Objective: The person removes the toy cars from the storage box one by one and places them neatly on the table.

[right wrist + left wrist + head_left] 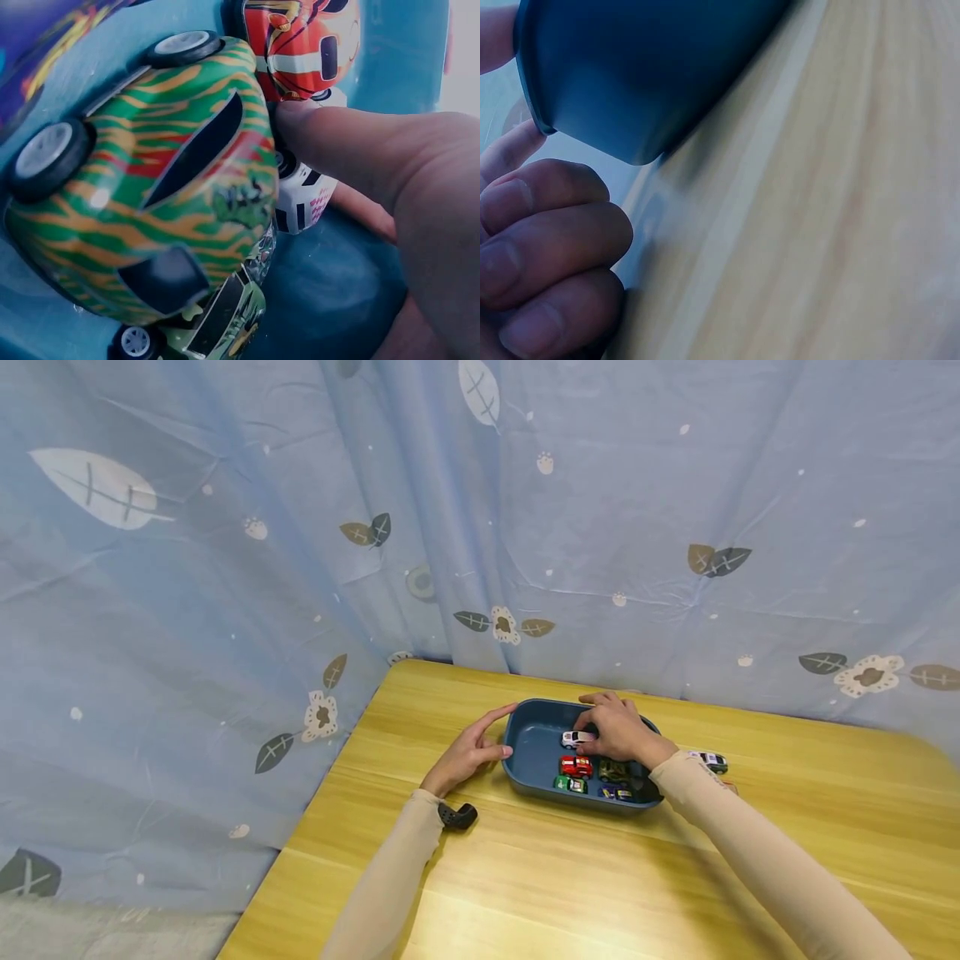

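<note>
A blue plastic bin (531, 739) stands on the table with several toy cars in it. Over its far side, my right hand (618, 731) pinches a white toy car (573, 739) between thumb and fingers. My left hand (467, 758) touches the bin's left end, index finger and thumb extended along the rim; its other fingers curl in the left wrist view. Nearer in the bin are a red toy car (576, 766), a camouflage one (613, 770), a green one (570, 785) and a purple one (616, 792). A striped green-and-orange car (187, 180) fills much of the right wrist view.
Right of the bin, a black-and-white toy car (711, 762) lies on the wooden table (525, 885). Another small object (731, 787) there is mostly hidden by the right sleeve. A blue patterned curtain (600, 527) hangs behind the table and along its left side.
</note>
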`<state>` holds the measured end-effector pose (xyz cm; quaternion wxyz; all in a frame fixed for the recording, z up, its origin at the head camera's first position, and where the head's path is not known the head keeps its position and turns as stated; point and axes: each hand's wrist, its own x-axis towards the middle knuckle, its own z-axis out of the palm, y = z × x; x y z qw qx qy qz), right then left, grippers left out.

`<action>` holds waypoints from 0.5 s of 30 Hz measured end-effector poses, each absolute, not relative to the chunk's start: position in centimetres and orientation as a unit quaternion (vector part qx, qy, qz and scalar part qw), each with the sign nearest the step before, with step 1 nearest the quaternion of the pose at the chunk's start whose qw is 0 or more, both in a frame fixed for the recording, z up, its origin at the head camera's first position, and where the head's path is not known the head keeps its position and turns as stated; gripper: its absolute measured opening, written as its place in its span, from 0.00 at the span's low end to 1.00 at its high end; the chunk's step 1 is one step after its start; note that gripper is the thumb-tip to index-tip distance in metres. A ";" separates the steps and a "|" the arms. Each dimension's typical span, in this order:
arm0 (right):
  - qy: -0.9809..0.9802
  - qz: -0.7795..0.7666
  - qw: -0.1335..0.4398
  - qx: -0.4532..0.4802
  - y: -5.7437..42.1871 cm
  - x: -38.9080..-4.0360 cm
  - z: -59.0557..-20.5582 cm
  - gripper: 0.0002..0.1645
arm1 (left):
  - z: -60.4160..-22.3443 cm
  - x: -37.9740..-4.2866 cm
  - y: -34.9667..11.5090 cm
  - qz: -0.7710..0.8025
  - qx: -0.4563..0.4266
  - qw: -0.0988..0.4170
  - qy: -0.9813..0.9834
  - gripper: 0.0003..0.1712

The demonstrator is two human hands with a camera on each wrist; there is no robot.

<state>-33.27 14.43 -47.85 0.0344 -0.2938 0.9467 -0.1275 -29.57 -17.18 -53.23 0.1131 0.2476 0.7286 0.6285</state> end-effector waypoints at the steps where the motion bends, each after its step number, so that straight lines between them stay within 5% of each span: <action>1: 0.947 -0.127 0.035 -0.293 14.4 -33.2 -47.8 0.16 | -53.2 -29.6 -17.2 0.629 0.249 0.114 0.728 0.42; 15: 0.929 -0.163 0.027 -0.332 14.8 -32.7 -46.0 0.15 | -53.2 -29.5 -17.3 0.624 0.247 0.115 0.732 0.42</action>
